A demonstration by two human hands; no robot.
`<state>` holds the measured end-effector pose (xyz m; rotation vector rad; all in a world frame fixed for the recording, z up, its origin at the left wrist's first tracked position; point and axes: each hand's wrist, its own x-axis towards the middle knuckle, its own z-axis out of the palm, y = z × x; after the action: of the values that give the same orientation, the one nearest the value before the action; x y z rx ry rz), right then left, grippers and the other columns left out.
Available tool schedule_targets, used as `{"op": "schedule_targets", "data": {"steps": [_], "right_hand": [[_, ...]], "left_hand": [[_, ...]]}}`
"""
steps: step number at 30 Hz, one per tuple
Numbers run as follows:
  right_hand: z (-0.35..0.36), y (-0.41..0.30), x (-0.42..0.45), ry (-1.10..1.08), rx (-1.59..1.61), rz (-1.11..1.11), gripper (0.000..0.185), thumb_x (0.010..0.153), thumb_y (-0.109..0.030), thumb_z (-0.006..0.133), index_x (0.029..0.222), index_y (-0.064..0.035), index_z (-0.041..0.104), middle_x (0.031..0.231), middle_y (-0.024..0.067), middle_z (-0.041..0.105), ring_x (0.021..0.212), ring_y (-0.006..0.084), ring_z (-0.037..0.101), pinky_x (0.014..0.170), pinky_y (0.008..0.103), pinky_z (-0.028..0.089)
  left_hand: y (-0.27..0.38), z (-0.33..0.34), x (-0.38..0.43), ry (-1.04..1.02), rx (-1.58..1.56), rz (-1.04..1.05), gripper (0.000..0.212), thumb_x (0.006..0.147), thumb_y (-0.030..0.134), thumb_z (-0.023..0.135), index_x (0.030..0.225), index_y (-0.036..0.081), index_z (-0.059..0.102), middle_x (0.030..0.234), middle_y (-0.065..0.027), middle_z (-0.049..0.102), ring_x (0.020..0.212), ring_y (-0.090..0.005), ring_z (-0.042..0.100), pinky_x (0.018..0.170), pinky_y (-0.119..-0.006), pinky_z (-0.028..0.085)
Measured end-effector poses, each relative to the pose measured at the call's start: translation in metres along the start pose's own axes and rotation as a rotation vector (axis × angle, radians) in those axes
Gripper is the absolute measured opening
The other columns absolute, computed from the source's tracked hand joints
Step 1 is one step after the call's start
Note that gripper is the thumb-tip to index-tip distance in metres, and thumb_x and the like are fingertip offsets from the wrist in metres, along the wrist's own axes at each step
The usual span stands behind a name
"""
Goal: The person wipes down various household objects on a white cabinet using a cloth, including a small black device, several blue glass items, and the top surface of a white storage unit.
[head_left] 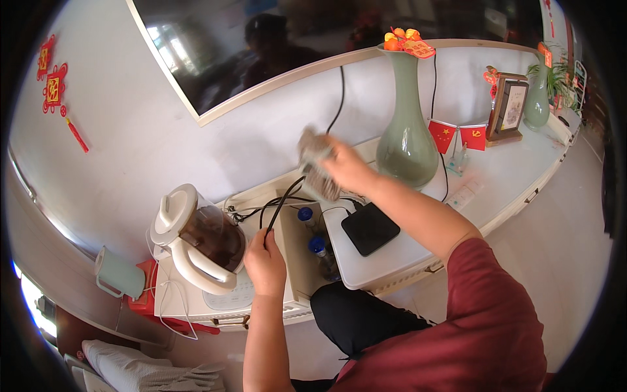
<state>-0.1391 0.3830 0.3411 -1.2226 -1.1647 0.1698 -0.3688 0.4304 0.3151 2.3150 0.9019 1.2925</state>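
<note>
My left hand (265, 267) grips a loop of black cables (280, 206) above the white cabinet (181, 294). In my right hand (347, 164) is a bunched grey-brown cloth (318, 169), blurred, at the upper part of the cables near the wall. Left of my left hand stands a glass electric kettle (215, 235) with a white lid and handle, holding dark contents. Below my right forearm, a flat black box (371, 229) lies on the cabinet's white top. Between the two tops is a lower gap holding bottles with blue caps (316, 244).
A tall green vase (407, 137) stands close to my right forearm. Beyond it are small red flags (458, 134), a wooden frame (509, 110) and a second green vase (537, 98). A large television (274, 44) hangs above. At left, a pale green jug (120, 274) rests on something red.
</note>
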Motion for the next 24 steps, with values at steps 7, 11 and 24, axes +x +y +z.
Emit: {"op": "schedule_targets", "data": {"steps": [7, 11, 24], "right_hand": [[-0.079, 0.04, 0.105, 0.754, 0.804, 0.28, 0.036, 0.088, -0.023, 0.049, 0.116, -0.0009, 0.042, 0.105, 0.0135, 0.053, 0.092, 0.0244, 0.055, 0.077, 0.0386, 0.047], [-0.072, 0.037, 0.139, 0.669, 0.831, 0.341, 0.044, 0.086, -0.026, 0.051, 0.12, 0.0002, 0.043, 0.115, 0.0147, 0.051, 0.095, 0.0249, 0.055, 0.08, 0.0394, 0.045], [-0.058, 0.029, 0.164, 0.554, 0.213, 0.16, 0.054, 0.078, -0.031, 0.061, 0.121, -0.0024, 0.045, 0.116, 0.0137, 0.053, 0.105, 0.0222, 0.052, 0.086, 0.0302, 0.04]], "left_hand": [[-0.001, -0.003, -0.025, 0.036, -0.276, -0.11, 0.012, 0.081, 0.006, 0.054, 0.08, -0.005, 0.058, 0.061, -0.0094, 0.053, 0.053, -0.015, 0.045, 0.05, -0.028, 0.038], [-0.008, -0.014, -0.039, 0.012, -0.348, -0.196, 0.012, 0.081, 0.006, 0.053, 0.076, -0.004, 0.057, 0.06, -0.0038, 0.05, 0.054, -0.0086, 0.041, 0.049, -0.023, 0.034], [-0.022, -0.009, -0.055, -0.115, -0.395, -0.197, 0.012, 0.081, 0.007, 0.052, 0.075, -0.003, 0.058, 0.064, -0.0008, 0.052, 0.059, -0.0061, 0.041, 0.053, -0.021, 0.034]]}}
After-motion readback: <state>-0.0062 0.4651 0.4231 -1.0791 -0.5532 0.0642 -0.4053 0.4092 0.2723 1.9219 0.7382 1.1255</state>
